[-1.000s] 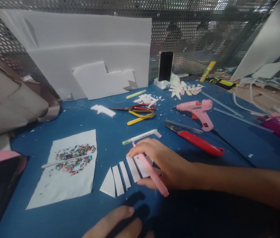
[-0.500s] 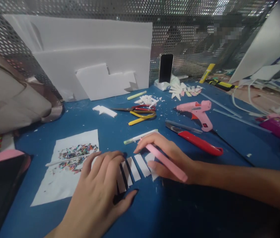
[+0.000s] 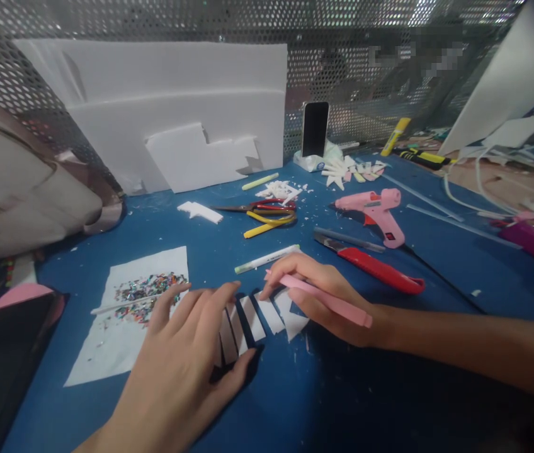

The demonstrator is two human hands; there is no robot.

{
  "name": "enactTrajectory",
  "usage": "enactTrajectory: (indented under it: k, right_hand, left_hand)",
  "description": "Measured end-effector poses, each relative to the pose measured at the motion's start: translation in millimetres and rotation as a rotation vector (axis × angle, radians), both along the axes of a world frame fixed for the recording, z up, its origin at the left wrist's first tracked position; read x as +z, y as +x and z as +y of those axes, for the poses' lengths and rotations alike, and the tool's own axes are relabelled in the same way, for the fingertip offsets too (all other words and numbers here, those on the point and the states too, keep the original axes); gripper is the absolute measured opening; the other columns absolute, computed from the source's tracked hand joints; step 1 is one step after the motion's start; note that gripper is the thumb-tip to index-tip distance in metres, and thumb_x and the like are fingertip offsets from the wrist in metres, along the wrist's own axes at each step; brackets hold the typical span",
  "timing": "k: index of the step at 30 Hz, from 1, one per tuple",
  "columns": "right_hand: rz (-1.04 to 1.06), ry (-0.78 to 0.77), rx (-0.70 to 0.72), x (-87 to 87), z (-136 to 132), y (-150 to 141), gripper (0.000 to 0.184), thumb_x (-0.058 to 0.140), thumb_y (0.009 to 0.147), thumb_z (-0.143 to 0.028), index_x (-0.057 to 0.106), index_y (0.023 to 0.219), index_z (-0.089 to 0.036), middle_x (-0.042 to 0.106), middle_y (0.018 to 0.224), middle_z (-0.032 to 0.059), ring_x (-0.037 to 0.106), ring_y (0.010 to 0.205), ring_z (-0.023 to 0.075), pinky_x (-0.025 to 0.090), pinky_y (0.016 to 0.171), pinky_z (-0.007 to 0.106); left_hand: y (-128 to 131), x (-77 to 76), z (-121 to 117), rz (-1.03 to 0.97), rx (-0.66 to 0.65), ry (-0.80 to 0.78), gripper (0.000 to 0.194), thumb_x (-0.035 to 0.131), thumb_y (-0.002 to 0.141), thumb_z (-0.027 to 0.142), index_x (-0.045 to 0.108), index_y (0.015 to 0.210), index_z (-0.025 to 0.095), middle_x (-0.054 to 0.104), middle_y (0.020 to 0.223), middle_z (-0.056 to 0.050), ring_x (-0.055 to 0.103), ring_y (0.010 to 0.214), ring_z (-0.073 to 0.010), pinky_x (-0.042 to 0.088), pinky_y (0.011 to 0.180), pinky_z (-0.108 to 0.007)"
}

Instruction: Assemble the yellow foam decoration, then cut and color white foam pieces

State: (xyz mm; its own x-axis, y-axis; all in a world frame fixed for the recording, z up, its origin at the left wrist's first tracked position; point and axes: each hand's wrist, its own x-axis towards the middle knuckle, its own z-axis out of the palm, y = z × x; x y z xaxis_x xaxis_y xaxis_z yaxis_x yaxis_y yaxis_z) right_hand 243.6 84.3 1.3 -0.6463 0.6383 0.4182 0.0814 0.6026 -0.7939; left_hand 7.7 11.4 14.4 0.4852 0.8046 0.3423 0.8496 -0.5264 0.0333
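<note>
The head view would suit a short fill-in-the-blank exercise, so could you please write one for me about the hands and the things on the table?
1. The hand holding the pink pen is the ____ one.
2. The left hand is spread over a row of flat strips coloured ____.
3. The handle of the craft knife is ____.
4. The paper sheet with shiny flakes lies on the picture's ____ side.

Missing words: right; white; red; left.

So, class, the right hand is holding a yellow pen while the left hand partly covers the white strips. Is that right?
Not quite: the head view shows that the pen in the right hand is pink. The left hand does partly cover the white strips.
</note>
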Motion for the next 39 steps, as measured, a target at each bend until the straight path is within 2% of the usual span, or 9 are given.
enactTrajectory:
  k: [4, 8, 16, 19, 24, 27, 31, 35, 39]
  right_hand:
    - [-0.002, 0.015, 0.003, 0.4, 0, -1, 0.018, 0.045, 0.097, -0.026, 0.055, 0.108, -0.016, 0.068, 0.099, 0.0059, 0.06, 0.099, 0.0187, 0.039, 0.094, 0.037]
    - [-0.003, 0.008, 0.001, 2.6, 0, -2, 0.018, 0.045, 0.096, -0.026, 0.056, 0.107, -0.016, 0.069, 0.098, 0.0055, 0.059, 0.099, 0.0181, 0.039, 0.094, 0.036]
    - [0.003, -0.004, 0.019, 2.9, 0, -1, 0.018, 0.043, 0.097, -0.024, 0.056, 0.106, -0.015, 0.069, 0.095, 0.0045, 0.059, 0.1, 0.0173, 0.04, 0.094, 0.034]
    - [0.006, -0.032, 0.025, 2.2, 0, -1, 0.019, 0.042, 0.098, -0.025, 0.055, 0.107, -0.015, 0.068, 0.095, 0.0046, 0.06, 0.097, 0.0163, 0.041, 0.092, 0.033]
    - [0.011, -0.05, 0.034, 0.8, -1, 0, 0.019, 0.043, 0.098, -0.026, 0.055, 0.107, -0.014, 0.067, 0.095, 0.0052, 0.06, 0.095, 0.0156, 0.042, 0.09, 0.031]
    - [0.01, -0.064, 0.039, 0.2, -1, 1, 0.02, 0.042, 0.099, -0.027, 0.055, 0.107, -0.014, 0.067, 0.096, 0.0049, 0.061, 0.093, 0.0145, 0.043, 0.089, 0.03]
    - [0.005, -0.082, 0.037, 0.8, 0, 1, 0.019, 0.043, 0.099, -0.028, 0.055, 0.107, -0.014, 0.067, 0.095, 0.0044, 0.061, 0.091, 0.0134, 0.043, 0.086, 0.027]
    - [-0.002, -0.09, 0.038, 1.2, 1, 0, 0.019, 0.043, 0.1, -0.028, 0.055, 0.107, -0.015, 0.067, 0.095, 0.004, 0.061, 0.09, 0.0128, 0.043, 0.084, 0.026]
    - [0.004, -0.092, 0.038, 0.4, 1, 1, 0.02, 0.043, 0.1, -0.029, 0.055, 0.108, -0.015, 0.067, 0.096, 0.0042, 0.061, 0.091, 0.0135, 0.043, 0.086, 0.027]
  left_hand:
    - [-9, 6.1, -4, 0.106, -0.044, 0.049, 0.051, 0.055, 0.088, 0.046, 0.048, 0.128, 0.016, 0.066, 0.112, -0.009, 0.06, 0.099, -0.0309, 0.031, 0.099, -0.054]
    - [-10, 6.7, -7, 0.128, -0.106, 0.084, 0.051, 0.052, 0.091, 0.041, 0.045, 0.133, 0.013, 0.067, 0.113, -0.009, 0.061, 0.097, -0.0287, 0.033, 0.097, -0.049]
    - [-12, -2.1, -11, 0.041, -0.118, 0.022, 0.064, 0.051, 0.093, 0.045, 0.034, 0.142, 0.008, 0.065, 0.118, -0.012, 0.057, 0.108, -0.0299, 0.034, 0.103, -0.047]
    - [-13, -3.5, -11, -0.047, -0.1, -0.03, 0.063, 0.052, 0.092, 0.046, 0.035, 0.142, 0.011, 0.065, 0.118, -0.012, 0.056, 0.109, -0.0316, 0.043, 0.094, -0.045]
    - [-9, -0.2, -11, -0.145, -0.057, -0.111, 0.065, 0.053, 0.092, 0.042, 0.03, 0.145, 0.014, 0.07, 0.103, -0.008, 0.06, 0.1, -0.0291, 0.048, 0.086, -0.043]
    - [-8, 0.2, -12, -0.147, -0.04, -0.104, 0.065, 0.053, 0.091, 0.043, 0.031, 0.145, 0.014, 0.071, 0.104, -0.008, 0.062, 0.097, -0.0286, 0.05, 0.086, -0.044]
    - [-10, -1.8, -10, -0.159, -0.11, -0.047, 0.065, 0.055, 0.089, 0.041, 0.033, 0.143, 0.011, 0.072, 0.101, -0.009, 0.066, 0.09, -0.0257, 0.051, 0.088, -0.043]
    - [-11, -1.6, -9, -0.145, -0.135, -0.051, 0.065, 0.058, 0.088, 0.04, 0.034, 0.141, 0.011, 0.068, 0.113, -0.012, 0.067, 0.093, -0.0246, 0.056, 0.078, -0.036]
    - [-9, -1.4, -9, -0.17, -0.142, -0.048, 0.064, 0.057, 0.087, 0.04, 0.034, 0.14, 0.013, 0.067, 0.113, -0.012, 0.067, 0.094, -0.0246, 0.057, 0.075, -0.036]
